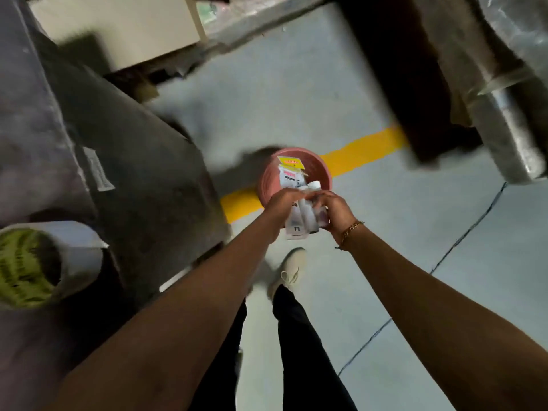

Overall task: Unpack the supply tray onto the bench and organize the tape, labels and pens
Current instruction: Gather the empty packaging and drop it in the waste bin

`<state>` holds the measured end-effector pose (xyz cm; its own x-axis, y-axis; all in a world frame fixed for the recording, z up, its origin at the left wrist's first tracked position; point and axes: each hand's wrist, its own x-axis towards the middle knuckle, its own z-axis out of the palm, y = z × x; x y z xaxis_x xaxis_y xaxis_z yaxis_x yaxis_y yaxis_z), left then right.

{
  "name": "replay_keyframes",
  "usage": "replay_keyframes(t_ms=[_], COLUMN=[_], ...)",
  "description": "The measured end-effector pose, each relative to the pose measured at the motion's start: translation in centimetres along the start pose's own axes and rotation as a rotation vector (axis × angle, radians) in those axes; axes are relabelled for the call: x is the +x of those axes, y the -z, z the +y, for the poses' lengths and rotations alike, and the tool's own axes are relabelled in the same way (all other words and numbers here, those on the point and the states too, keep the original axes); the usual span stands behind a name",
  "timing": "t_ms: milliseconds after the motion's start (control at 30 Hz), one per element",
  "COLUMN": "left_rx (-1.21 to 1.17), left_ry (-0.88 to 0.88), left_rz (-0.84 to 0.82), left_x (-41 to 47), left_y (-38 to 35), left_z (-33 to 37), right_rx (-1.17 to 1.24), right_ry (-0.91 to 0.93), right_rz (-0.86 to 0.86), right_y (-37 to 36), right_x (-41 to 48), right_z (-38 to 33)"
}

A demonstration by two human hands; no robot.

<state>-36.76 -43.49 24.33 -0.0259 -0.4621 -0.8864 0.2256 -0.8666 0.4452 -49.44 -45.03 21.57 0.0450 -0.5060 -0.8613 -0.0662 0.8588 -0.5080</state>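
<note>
Two hands (284,203) (335,210) clutch supplies over one pink tray (267,176)

From my remote seat I read the pink tray (268,176) as smooth matt plastic. The packets (292,173) look like printed paper or card — too blurred to be sure. The floor (296,93) is smooth painted grey with a glossy yellow stripe (360,152). The bench (142,173) looks dull, scuffed grey — possibly metal.

Yellow floor line (364,152) crossing grey floor (296,93), pale shoe (289,271) standing below, green-cored roll (50,262) lying left, cream box (118,25) sitting beyond
</note>
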Motion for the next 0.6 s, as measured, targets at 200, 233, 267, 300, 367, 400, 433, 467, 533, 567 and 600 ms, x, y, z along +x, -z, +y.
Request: replay_keyframes(t_ms=[200, 233, 267, 300, 367, 400, 433, 467, 533, 567, 600], left_rx=[0.015, -0.001, 0.017, 0.044, 0.084, 0.107, 0.116, 0.128, 0.146, 0.166, 0.197], left_ry=[0.078, 0.085, 0.084, 0.084, 0.088, 0.09, 0.096, 0.103, 0.084, 0.075, 0.052], left_rz=[-0.002, -0.009, -0.003, 0.01, 0.045, 0.056, 0.055, 0.054, 0.097, 0.112, 0.117], left_x=[11.9, 13.4, 14.7, 15.9, 17.7, 17.9, 17.6, 17.2, 15.6, 14.5, 13.8], left_y=[0.5, 0.6, 0.6, 0.8, 1.1, 1.2, 1.3, 1.4, 1.6, 1.8, 2.0], left_z=[-3.0, -3.2, -3.5, -3.9, -4.7, -4.8, -4.6, -4.4, -3.8, -3.3, -3.2], right_rx=[-0.092, -0.104, -0.101, -0.093, -0.1, -0.118, -0.141, -0.162, -0.183, -0.194, -0.215], right_ry=[0.0, 0.003, 0.009, 0.016, 0.029, 0.032, 0.036, 0.044, 0.052, 0.051, 0.05], right_rz=[0.015, 0.015, 0.008, 0.007, 0.028, 0.034, 0.034, 0.034, 0.051, 0.058, 0.056], right_y=[0.6, 0.6, 0.7, 0.6, 0.8, 1.0, 1.2, 1.6, 2.3, 2.6, 2.8], right_x=[12.3, 14.0, 15.6, 16.8, 18.6, 18.9, 19.0, 18.7, 17.3, 16.3, 15.1], right_z=[3.7, 4.1, 4.7, 5.0, 5.6, 5.7, 5.8, 5.7, 5.2, 4.7, 4.1])
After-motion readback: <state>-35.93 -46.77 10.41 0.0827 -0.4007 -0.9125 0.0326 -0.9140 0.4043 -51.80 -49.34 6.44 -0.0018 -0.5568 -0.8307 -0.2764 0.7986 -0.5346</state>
